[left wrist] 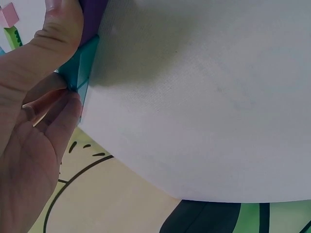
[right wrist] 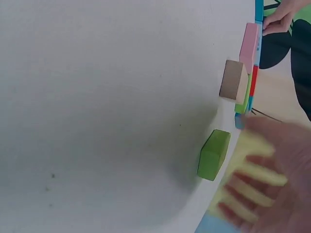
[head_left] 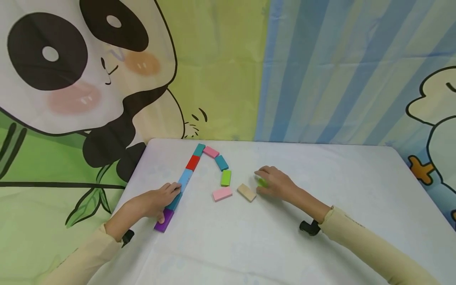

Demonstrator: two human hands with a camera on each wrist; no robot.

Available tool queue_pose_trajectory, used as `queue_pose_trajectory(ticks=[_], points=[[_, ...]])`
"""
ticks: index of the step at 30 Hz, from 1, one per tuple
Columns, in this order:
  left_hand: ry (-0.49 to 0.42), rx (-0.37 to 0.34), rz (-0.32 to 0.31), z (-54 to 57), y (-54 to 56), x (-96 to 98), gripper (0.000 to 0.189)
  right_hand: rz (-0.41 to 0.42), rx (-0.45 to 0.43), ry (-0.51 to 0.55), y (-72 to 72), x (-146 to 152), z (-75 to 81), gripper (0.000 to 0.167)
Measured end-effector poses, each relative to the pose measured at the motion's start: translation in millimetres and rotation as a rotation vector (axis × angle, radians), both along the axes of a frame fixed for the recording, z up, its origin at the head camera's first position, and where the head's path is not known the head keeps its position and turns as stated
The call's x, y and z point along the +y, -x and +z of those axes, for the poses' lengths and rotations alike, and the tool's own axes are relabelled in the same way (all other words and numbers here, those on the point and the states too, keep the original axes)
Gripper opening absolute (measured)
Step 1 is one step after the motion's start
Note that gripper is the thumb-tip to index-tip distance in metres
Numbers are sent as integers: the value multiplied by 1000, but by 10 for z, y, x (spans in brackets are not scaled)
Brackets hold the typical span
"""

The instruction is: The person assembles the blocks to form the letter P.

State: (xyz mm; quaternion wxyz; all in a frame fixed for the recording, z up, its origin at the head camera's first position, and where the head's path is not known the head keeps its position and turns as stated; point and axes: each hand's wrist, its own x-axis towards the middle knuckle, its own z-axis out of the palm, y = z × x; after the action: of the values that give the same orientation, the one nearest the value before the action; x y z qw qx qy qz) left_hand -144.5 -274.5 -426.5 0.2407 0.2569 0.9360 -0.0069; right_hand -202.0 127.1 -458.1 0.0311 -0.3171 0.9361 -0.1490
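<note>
A straight row of flat rectangular blocks runs away along the table's left side: a purple block (head_left: 161, 226) nearest, then blue (head_left: 173, 203), light blue, red (head_left: 192, 162) and teal at the far end. My left hand (head_left: 154, 202) rests along the near part of this row, thumb at the purple block and fingertips along the blue ones. My right hand (head_left: 277, 183) hovers by a green block (right wrist: 214, 155), its fingers spread and blurred in the right wrist view, with a gap between them and the block. In the head view that hand partly hides the green block.
From the row's far end several blocks curve round: a pink block (head_left: 211, 152), a blue block (head_left: 221, 162), another green block (head_left: 226, 178), a second pink block (head_left: 222, 194) and a plain wooden block (head_left: 246, 192). The white table (head_left: 342, 174) ends at a printed curtain (head_left: 221, 79) behind.
</note>
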Motion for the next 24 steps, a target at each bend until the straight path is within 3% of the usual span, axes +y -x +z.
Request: queue_pose_trajectory(ticks=[2,5,11,17,20,24], points=[[3,0,2,-4,-2,-8,99,89,15,8,-29,-74,-3,59],[7,-1,1,-11,2,-16,99,194,5,9,-70,-208,-35,53],[4,7,-18,-12,14,-23,100,198,22,99,-101,-367,16,25],[17,14,-13,14,19,-42,100,307,-113,241,-70,-761,233,31],[14,4,-6,14,25,-35,100,381,-140,226,-95,-1090,235,32],[6,-5,-11,-8,28,-19,100,437,-128,167,-141,-1425,128,29]])
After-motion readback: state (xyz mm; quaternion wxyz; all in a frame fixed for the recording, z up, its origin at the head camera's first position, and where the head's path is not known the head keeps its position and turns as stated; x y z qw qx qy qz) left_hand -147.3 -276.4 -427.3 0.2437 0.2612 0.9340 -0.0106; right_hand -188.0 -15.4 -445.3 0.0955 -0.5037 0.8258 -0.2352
